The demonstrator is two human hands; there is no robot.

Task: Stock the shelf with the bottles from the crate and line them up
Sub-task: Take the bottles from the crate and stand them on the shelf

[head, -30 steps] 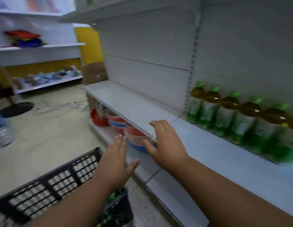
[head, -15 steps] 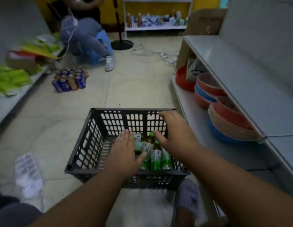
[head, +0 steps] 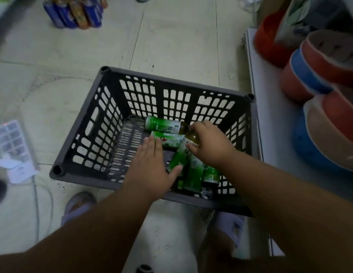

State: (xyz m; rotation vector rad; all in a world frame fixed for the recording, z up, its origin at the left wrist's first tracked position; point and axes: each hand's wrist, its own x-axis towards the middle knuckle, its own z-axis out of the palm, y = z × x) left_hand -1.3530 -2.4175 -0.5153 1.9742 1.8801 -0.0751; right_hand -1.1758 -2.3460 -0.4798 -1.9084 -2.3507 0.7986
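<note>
A dark slotted crate (head: 104, 123) stands on the floor below me. Inside lie several green-labelled tea bottles; one lies flat at the back (head: 161, 125), others lean in a heap (head: 193, 172) near the front right. My right hand (head: 209, 146) curls its fingers round the neck end of a leaning bottle (head: 183, 152). With its fingers straight, my left hand (head: 152, 170) reaches into the crate, fingertips at a bottle (head: 171, 138) lying flat, thumb against the leaning one. The upper shelf with the lined-up bottles is out of view.
The bottom shelf (head: 270, 123) runs along the right, holding stacked red and blue plastic basins (head: 317, 79). A pack of blue and orange cans (head: 75, 12) sits on the floor at the top left. A clear plastic tray (head: 12, 146) lies at the left. My sandalled feet (head: 79, 205) flank the crate.
My view swung from the shelf down to the crate. Both hands dropped into the crate, and my right hand took hold of a bottle's neck.
</note>
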